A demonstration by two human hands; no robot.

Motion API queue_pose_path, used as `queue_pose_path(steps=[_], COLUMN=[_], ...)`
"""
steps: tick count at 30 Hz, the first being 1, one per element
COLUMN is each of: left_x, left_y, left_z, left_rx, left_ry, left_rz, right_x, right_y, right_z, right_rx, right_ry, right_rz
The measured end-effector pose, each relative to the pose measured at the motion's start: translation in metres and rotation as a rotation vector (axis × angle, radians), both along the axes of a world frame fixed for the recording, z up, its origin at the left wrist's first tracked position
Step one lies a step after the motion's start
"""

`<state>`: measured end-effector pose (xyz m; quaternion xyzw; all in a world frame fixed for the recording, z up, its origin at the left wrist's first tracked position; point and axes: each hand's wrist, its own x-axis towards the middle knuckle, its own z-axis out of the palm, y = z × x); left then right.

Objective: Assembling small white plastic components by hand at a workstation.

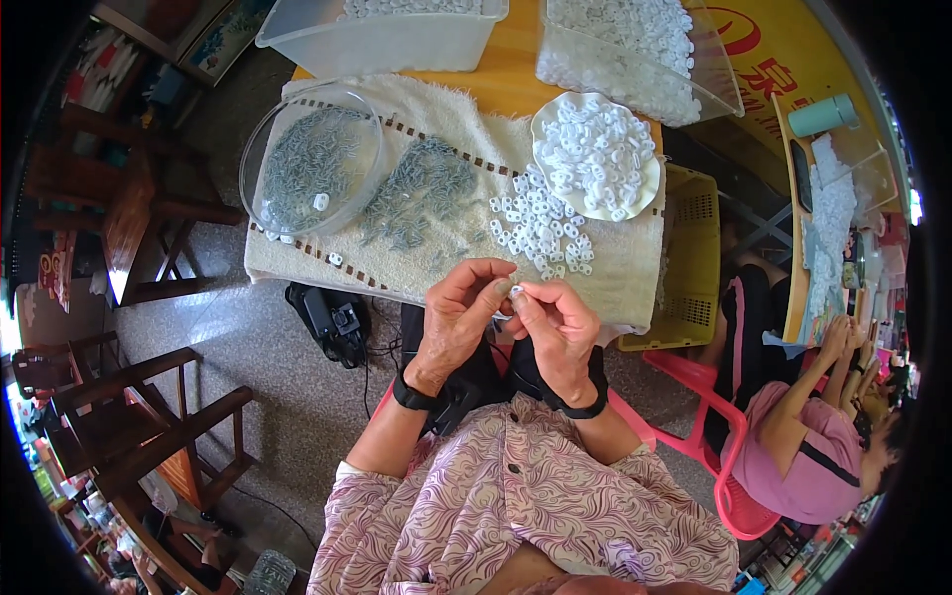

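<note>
Both my hands pinch one small white plastic piece (516, 292) – left hand (458, 319), right hand (555, 332) – just off the towel (615, 268) edge. If it slips, prob. falls to the floor.

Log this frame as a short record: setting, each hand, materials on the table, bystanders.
setting: table edge covered by a towel
left hand: fingertips pinched on a small white piece
right hand: pinching the same piece
on towel: clear bowl of grey metal clips, loose clip pile, white plate of white pieces, scattered white pieces
bystander: seated person in pink, at right
</note>
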<state>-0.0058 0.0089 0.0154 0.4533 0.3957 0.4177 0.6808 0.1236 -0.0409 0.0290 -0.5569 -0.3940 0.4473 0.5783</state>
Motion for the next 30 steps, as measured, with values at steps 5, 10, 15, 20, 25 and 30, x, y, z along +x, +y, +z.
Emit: queue_pose_path(steps=[5, 10, 15, 20, 25, 30], left_x=[0.000, 0.001, 0.005, 0.008, 0.007, 0.006], left_y=[-0.001, 0.000, -0.002, -0.003, -0.003, -0.003], left_z=[-0.006, -0.008, -0.011, -0.016, -0.020, -0.019], left_rx=[-0.099, -0.172, -0.169, -0.225, -0.291, -0.376], left_ry=[-0.118, -0.196, -0.171, -0.180, -0.215, -0.345], left_rz=[-0.023, -0.036, -0.010, 0.005, 0.039, 0.042], right_x=[0.005, 0.005, 0.005, 0.005, 0.006, 0.004], right_y=[0.003, 0.004, 0.004, 0.006, 0.005, 0.004], right_z=[0.004, 0.001, -0.004, -0.002, -0.008, -0.005], right_rx=[-0.130, -0.136, -0.106, -0.138, -0.130, -0.139], right_ry=[0.188, 0.289, 0.229, 0.271, 0.283, 0.253], right_rz=[0.007, -0.018, -0.065, -0.080, -0.073, -0.048])
